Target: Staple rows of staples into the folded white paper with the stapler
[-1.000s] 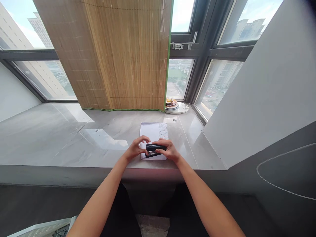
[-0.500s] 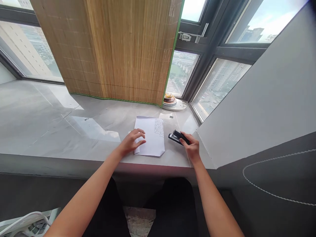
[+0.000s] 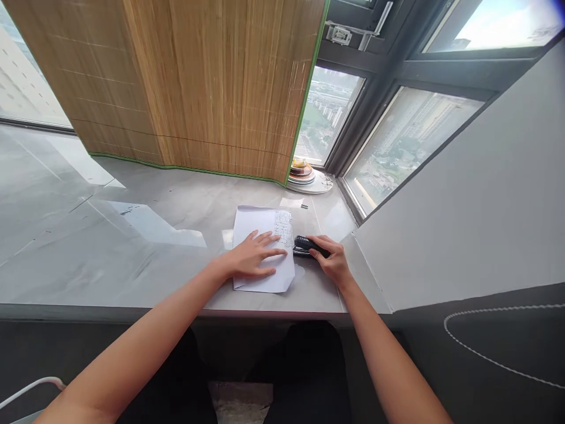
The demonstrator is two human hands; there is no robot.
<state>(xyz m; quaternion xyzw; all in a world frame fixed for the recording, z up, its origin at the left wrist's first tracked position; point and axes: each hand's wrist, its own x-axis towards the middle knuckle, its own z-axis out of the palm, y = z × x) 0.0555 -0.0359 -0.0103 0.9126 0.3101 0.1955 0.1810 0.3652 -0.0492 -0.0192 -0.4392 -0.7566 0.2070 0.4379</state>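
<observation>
White paper (image 3: 260, 221) lies on the ledge, with dark handwriting near its upper right. It looks folded, and its lower right corner is bent. My left hand (image 3: 256, 256) rests flat on the paper, fingers spread and pointing right. A black stapler (image 3: 311, 245) is gripped in my right hand (image 3: 332, 257). The stapler's front end meets the paper's right edge; whether the sheet lies between its jaws I cannot tell.
Two small dark strips (image 3: 304, 206), perhaps staples, lie beyond the paper. Stacked plates (image 3: 304, 179) stand in the window corner. A bamboo blind (image 3: 198, 88) hangs over the far side of the grey ledge (image 3: 154, 277). A beaded cord (image 3: 463, 347) hangs at the right.
My left hand has moved right and flattened onto the paper. My right hand has brought the stapler left to the paper's right edge. The view has shifted slightly.
</observation>
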